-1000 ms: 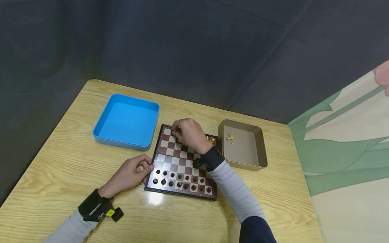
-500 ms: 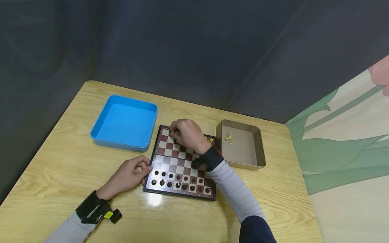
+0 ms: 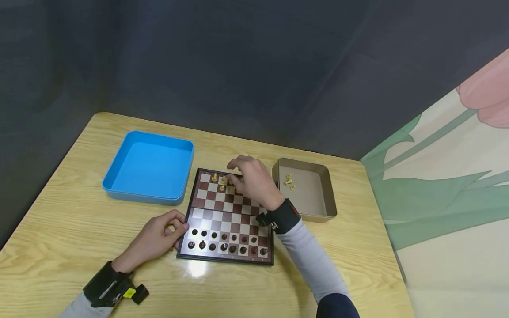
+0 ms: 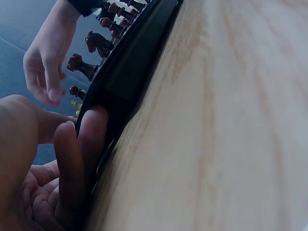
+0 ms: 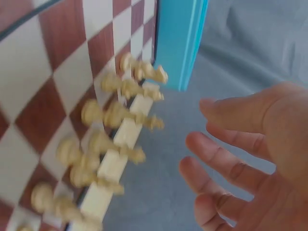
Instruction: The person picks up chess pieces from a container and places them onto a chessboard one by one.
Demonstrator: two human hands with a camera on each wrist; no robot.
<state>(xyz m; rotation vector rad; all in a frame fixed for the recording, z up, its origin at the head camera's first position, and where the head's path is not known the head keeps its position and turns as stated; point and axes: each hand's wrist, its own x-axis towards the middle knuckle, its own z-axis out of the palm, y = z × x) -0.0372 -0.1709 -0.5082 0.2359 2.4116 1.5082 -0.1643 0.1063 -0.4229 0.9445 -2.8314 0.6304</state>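
A chessboard (image 3: 222, 215) lies on the table with dark chess pieces (image 3: 212, 246) in two rows along its near side. Pale yellow chess pieces (image 5: 115, 115) stand at its far side, partly hidden behind my right hand in the head view. My left hand (image 3: 159, 236) holds the board's left edge, thumb at the top and fingers against the side, as the left wrist view shows. Above the far rows is my right hand (image 3: 254, 181), its fingers spread and loosely bent with nothing between them. In the right wrist view its fingertips (image 5: 195, 139) are apart from the pieces.
A beige box (image 3: 306, 187) with several loose pale pieces (image 3: 289, 181) stands right of the board. On the left is a blue tray (image 3: 149, 168). Dark cloth (image 3: 199, 79) hangs behind the table (image 3: 191, 291).
My right hand has loosened from its pinch over the far-left squares and drawn right, leaving pale pieces standing in sight there. The left hand stays at the edge; the head view has shifted.
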